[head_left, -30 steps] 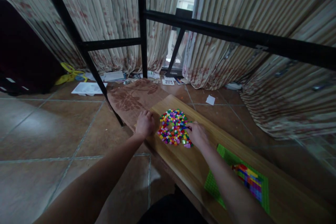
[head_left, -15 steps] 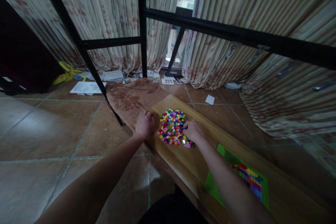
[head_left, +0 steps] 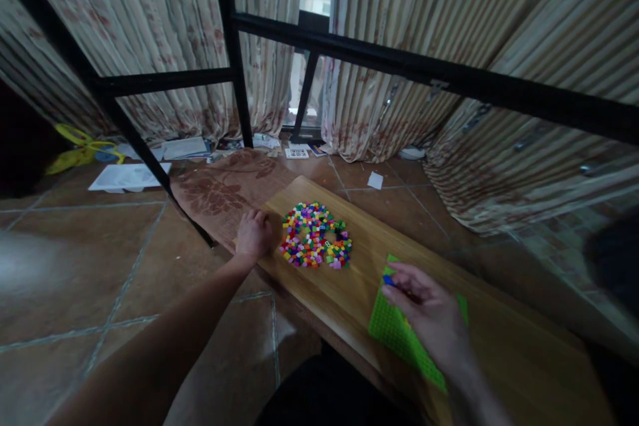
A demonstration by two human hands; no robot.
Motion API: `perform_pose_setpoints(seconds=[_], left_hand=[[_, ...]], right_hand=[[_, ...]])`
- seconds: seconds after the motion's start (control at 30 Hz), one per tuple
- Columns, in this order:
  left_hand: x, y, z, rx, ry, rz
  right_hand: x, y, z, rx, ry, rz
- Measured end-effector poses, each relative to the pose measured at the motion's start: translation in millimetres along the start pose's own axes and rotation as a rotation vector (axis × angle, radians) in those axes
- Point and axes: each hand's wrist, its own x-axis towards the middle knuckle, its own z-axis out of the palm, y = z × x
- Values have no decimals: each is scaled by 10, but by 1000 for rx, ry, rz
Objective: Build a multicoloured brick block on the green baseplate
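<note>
Right hand [head_left: 433, 309] pinches blue toy brick [head_left: 388, 280] over left edge of green baseplate [head_left: 385, 323]; left hand [head_left: 253, 235] farther off, can't tell grip.

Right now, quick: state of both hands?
Left hand: curled beside the brick pile; cannot tell if holding anything.
Right hand: closed on a blue brick.
</note>
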Motion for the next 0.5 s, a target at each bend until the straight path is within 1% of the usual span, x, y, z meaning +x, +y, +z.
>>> perform_pose_setpoints(seconds=[0.1, 0.13, 0.23, 0.3, 0.37, 0.5], left_hand=[[4, 0, -10, 7, 1, 8], [8, -4, -10, 13, 2, 11], [29, -14, -4, 45, 14, 12], [43, -7, -13, 61, -5, 20], [48, 14, -38, 73, -24, 17], [44, 72, -105, 104, -57, -10]], right_hand=[[-413, 227, -411, 47, 179, 197], [-518, 312, -535, 55, 219, 250], [-733, 543, -829, 53, 319, 349], [-793, 657, -945, 33, 380, 353], [-791, 736, -1007, -8, 406, 317], [-640, 816, -1061, -178, 419, 180]])
